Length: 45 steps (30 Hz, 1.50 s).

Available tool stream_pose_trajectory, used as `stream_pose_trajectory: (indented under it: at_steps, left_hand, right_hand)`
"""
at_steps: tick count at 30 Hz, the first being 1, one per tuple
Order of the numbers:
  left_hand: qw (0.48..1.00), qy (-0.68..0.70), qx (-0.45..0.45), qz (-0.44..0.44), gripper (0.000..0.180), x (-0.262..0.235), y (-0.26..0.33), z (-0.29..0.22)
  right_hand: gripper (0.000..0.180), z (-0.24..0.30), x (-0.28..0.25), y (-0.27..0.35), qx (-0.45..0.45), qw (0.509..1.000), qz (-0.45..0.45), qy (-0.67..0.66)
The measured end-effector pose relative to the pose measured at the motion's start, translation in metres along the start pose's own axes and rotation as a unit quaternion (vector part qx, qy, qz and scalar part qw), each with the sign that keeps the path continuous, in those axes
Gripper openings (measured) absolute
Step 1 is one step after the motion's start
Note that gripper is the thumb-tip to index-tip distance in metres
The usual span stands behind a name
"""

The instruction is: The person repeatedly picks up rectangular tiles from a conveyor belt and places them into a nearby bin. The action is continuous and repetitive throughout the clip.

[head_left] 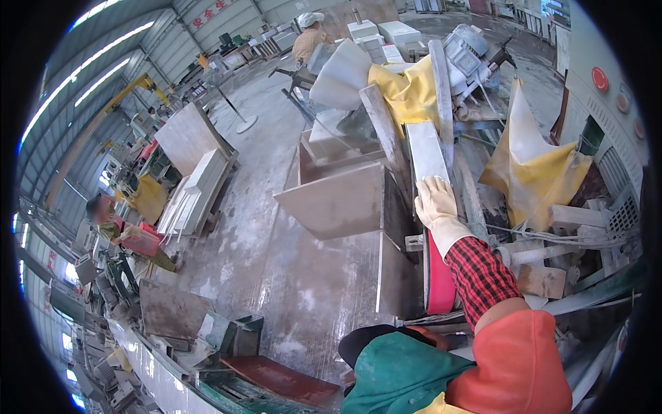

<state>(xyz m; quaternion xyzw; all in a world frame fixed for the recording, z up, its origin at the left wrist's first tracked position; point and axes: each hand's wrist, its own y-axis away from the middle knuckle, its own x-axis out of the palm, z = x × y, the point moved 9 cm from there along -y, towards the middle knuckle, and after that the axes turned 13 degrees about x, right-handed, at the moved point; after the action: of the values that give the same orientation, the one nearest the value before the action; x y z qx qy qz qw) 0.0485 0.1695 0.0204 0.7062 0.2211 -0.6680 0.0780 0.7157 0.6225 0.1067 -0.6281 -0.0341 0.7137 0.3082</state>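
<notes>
My right hand [437,202], in a cream rubber glove, lies palm down with fingers stretched out on the near end of a long, narrow white stone strip [427,148]. The strip rests on a red-edged conveyor belt [440,279] running away from me. Its far end meets a yellow flap [407,90] hanging between two upright boards. A red-and-black checked sleeve covers my forearm. My left hand is out of view.
A motor [465,50] sits beside the flap. A control panel with a red button [600,79] stands right. Left of the belt are upright stone panels [338,203]. One person carries a red container [141,240] at far left; another person [310,43] is farther back.
</notes>
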Motion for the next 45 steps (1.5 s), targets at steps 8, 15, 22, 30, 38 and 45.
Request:
stream_pose_trajectory:
  at_steps: [8, 15, 22, 30, 38, 45]
  left_hand:
    - [1.000, 0.005, 0.009, -0.005, 0.062, 0.004, 0.002, 0.003]
    - [1.000, 0.008, 0.003, 0.007, 0.063, -0.002, -0.001, -0.005]
    - [1.000, 0.004, 0.005, 0.009, 0.063, 0.002, -0.002, 0.000]
    - [0.999, 0.003, 0.034, -0.014, 0.060, 0.009, 0.003, 0.013]
    - [0.998, 0.015, 0.046, -0.033, 0.058, 0.006, 0.003, 0.006]
    - [0.997, 0.011, 0.053, -0.047, 0.057, -0.002, 0.001, -0.002]
  right_hand:
    - [0.030, 0.002, -0.002, 0.004, -0.012, 1.000, -0.014, 0.001]
    - [0.032, 0.003, -0.003, 0.009, -0.014, 1.000, -0.002, -0.004]
    - [0.031, 0.005, -0.010, 0.013, -0.020, 1.000, -0.006, -0.018]
    - [0.027, 0.008, -0.009, 0.016, -0.031, 0.999, -0.015, -0.018]
    - [0.026, 0.007, -0.013, 0.014, -0.039, 0.999, -0.015, -0.029]
    - [0.029, 0.002, -0.003, 0.016, -0.032, 0.999, -0.012, -0.011]
